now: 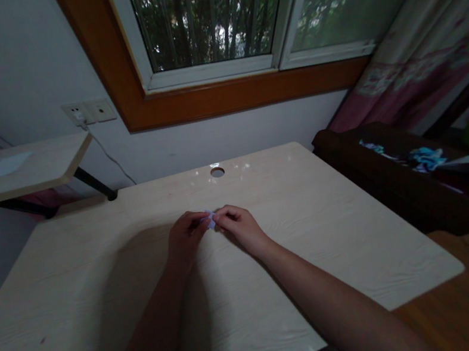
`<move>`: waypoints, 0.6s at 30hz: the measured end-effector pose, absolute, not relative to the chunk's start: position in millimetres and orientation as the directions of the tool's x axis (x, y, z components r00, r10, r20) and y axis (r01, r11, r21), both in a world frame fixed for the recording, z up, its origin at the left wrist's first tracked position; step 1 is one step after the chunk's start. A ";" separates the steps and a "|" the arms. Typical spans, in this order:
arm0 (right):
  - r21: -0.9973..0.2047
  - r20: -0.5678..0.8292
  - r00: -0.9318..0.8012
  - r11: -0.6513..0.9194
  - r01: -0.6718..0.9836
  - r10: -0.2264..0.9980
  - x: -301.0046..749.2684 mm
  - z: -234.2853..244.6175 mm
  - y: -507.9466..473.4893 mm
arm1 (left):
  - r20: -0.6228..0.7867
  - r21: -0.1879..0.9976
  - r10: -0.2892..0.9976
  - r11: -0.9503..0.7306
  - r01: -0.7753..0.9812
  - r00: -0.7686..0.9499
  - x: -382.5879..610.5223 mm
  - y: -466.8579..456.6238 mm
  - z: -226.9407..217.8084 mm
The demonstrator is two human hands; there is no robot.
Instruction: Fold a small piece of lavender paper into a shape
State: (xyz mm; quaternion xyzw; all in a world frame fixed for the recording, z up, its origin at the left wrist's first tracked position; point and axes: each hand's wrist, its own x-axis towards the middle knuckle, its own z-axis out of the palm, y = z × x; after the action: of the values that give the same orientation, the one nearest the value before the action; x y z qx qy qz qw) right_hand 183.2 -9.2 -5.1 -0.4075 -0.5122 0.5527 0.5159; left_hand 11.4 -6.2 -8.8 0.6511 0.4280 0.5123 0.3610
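Note:
A small pale purple folded piece, which looks like paper (211,221), is pinched between both hands just above the middle of the desk. My left hand (186,235) grips its left side with thumb and fingertips. On the other side, my right hand (241,227) pinches the right edge, thumb and fingers closed. The fingertips cover much of the piece, so its full shape is hidden. Under both hands lies the light wood-grain desk (339,229).
A round cable hole (217,172) sits near the desk's back edge. At left stands a raised shelf (20,171) with a white sheet on it. A cord hangs from the wall socket (89,112). Right of the desk, a dark wooden piece of furniture (381,186) bears assorted items.

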 end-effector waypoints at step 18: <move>-0.989 0.061 -0.127 0.043 -0.138 0.990 182.4 -2.8 -10.9 | 0.322 0.930 0.942 -0.333 0.155 0.093 12.6 -6.3 -5.6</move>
State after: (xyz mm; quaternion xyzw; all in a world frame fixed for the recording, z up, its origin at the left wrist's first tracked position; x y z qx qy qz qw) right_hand 182.4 -10.9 -2.8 -0.4178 -0.5096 0.5512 0.5118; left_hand 12.6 -6.3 -5.6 0.6333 0.4333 0.5154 0.3816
